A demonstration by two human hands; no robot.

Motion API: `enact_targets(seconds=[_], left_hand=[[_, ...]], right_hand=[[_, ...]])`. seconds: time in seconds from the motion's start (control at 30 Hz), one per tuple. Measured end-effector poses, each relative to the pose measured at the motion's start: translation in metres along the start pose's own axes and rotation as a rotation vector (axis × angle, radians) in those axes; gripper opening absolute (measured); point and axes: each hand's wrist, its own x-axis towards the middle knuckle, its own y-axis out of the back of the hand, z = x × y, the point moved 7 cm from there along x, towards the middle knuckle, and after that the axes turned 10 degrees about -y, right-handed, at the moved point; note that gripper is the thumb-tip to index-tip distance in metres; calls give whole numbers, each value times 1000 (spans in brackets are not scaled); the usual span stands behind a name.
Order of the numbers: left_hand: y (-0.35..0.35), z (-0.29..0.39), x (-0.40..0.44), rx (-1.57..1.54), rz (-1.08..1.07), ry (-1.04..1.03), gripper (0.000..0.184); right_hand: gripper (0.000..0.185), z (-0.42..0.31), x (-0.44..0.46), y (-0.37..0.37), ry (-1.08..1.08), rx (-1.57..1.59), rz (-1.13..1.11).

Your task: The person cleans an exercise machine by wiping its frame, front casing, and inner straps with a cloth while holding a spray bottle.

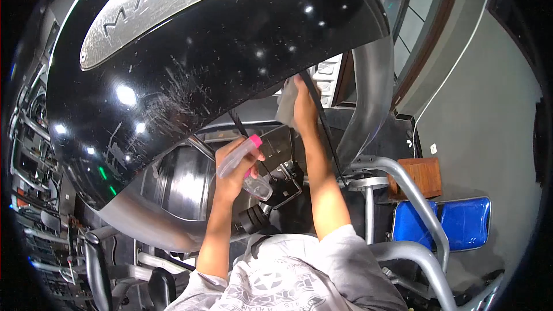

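Observation:
My left hand (229, 175) is closed around a spray bottle (257, 188). Its body is clear, and the pale trigger head with a pink nozzle points up and to the right. Higher up and further right, my right hand (307, 106) grips a grey cloth (286, 102) just under the lower edge of a black machine cover (230, 57). A black strap or cable (321, 112) runs down past that hand; whether the hand touches it, I cannot tell. The cover is glossy and scratched, with a silver badge (150, 6) lettered "MATR".
A curved grey frame tube (368, 92) bounds the machine on the right. Lower right are silver handrails (412, 187), a blue padded seat (465, 223) and a wooden box (420, 177). A grey wall (484, 103) stands beyond. Gym equipment (40, 219) lines the left.

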Motion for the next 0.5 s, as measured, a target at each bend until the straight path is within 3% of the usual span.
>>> enact_targets(seconds=[0.07,0.1,0.13,0.2,0.23,0.3,0.4,0.5], left_hand=[[-4,-2,-2,23,-59,8,15],[-4,-4,-3,25,-63,27,14],[-4,-5,-4,29,-57,29,14],[-5,-9,-3,66,-23,69,24],[-4,-10,-3,71,-23,73,24],[-5,-12,-2,13,-54,56,16],[-4,-15,-1,3,-48,51,18],[2,-21,-3,33,-22,85,21]], right_hand=[[37,-46,4,-7,562,-145,2],[32,-54,7,-9,398,8,-71],[32,-45,9,-7,393,12,-76],[38,13,18,-6,-192,-215,-209],[38,13,-1,2,-70,-210,-73],[35,87,-9,18,167,-332,118],[31,186,-16,36,131,-474,104],[29,168,-14,28,153,-542,121]])
